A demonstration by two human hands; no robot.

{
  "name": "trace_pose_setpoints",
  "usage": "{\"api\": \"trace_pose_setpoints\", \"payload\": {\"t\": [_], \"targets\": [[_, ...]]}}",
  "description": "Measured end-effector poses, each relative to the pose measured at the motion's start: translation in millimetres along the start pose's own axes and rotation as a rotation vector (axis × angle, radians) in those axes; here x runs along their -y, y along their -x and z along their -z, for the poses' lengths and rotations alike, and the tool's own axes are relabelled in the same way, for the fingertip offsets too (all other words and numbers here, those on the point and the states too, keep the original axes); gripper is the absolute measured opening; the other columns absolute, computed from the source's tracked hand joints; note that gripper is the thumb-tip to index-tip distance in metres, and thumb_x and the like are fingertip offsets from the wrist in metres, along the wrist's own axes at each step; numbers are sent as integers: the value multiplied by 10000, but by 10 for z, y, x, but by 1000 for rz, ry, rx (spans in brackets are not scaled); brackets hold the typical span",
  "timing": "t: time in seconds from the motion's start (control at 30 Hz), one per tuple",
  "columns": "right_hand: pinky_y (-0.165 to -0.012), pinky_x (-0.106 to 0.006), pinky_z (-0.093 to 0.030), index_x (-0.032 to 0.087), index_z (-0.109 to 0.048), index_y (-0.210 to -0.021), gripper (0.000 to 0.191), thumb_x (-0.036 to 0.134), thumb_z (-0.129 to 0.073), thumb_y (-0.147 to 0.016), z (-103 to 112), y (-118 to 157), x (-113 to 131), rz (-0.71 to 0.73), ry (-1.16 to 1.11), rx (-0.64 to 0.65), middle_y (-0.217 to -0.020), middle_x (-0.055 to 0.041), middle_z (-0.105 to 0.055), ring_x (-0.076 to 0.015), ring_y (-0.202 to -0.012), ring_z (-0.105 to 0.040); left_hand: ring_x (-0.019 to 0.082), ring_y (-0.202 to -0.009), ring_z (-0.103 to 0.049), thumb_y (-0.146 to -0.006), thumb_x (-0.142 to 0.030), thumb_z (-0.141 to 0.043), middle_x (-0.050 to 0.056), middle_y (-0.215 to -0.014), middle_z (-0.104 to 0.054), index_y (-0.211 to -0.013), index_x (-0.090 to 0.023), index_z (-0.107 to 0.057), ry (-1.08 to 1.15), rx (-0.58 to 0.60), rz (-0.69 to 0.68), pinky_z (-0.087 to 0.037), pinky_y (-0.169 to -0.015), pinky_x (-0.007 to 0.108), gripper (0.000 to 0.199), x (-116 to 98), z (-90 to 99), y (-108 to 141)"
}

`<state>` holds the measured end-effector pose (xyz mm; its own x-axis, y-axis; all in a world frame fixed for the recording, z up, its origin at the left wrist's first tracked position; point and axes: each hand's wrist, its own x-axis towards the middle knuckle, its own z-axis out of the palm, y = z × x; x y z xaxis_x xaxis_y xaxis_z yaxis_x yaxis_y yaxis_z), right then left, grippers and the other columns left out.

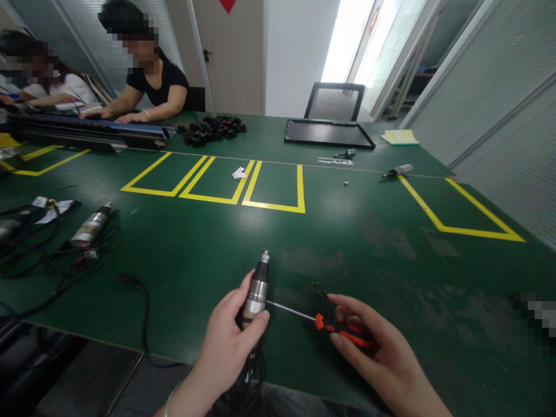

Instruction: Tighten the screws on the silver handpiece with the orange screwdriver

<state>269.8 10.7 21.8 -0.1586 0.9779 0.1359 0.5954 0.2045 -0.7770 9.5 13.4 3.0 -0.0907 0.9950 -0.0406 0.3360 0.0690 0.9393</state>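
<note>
My left hand point(230, 333) is wrapped round a silver and black corded cylindrical power tool point(259, 288), its toothed metal tip pointing away from me. Held in my right hand point(380, 347) is a screwdriver point(319, 322) with an orange and black handle. Its thin shaft points left, and the tip meets the side of the power tool's metal body; whether it sits in a screw cannot be made out. Several tiny dark screws point(320, 294) lie on the green table just beyond my right fingers. Below my left hand, the tool's cable hangs over the table's front edge.
A similar power tool point(90, 227) lies among tangled black cables on the left. Yellow tape outlines point(273, 205) mark the table point(330, 231). Farther back are a pile of black parts point(212, 130), a black frame point(329, 133) and another cylindrical tool point(398, 171). Two people sit at the far left.
</note>
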Motion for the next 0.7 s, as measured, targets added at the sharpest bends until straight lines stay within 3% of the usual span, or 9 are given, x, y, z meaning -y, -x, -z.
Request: {"api": "trace_pose_setpoints", "payload": {"t": [0.23,0.37,0.47,0.57,0.7], "targets": [[-750,-269,-593,290,-694,-1246,444,254,-722,-805,-3,-34,7,-31,22,41,-916,-1,-736,-168,-769,-729,275,-994,-654,-860,-354,-654,76,-1048,-727,-1437,-169,-590,3,10,-5,-482,-855,360,610,-12,3,6],[-737,-289,-581,265,-660,-1312,470,362,-691,-853,7,-19,6,-85,-20,138,-941,-32,-763,-195,-805,-744,282,-1025,-651,-861,-356,-657,78,-1069,-726,-1444,-178,-584,-2,11,1,-483,-852,356,614,-13,9,4],[-637,-281,-551,233,-646,-1340,484,515,-524,-965,0,11,-9,-105,-107,227,-794,-30,-737,-190,-717,-711,274,-981,-654,-859,-365,-659,75,-1060,-724,-1443,-183,-586,-13,12,5,-486,-820,349,615,-17,15,8],[-560,-256,-512,206,-656,-1315,499,506,-362,-1045,-10,16,10,-220,-171,256,-642,8,-646,-156,-591,-645,259,-918,-655,-854,-369,-660,70,-1038,-724,-1436,-183,-595,-22,11,6,-486,-790,341,614,-17,14,8],[-559,-248,-520,208,-714,-1201,370,438,-554,-960,-8,-14,58,-146,-84,164,-680,3,-666,-151,-589,-647,271,-968,-655,-856,-365,-655,73,-1029,-723,-1439,-175,-590,-15,14,2,-484,-817,342,616,-4,4,1]]}}
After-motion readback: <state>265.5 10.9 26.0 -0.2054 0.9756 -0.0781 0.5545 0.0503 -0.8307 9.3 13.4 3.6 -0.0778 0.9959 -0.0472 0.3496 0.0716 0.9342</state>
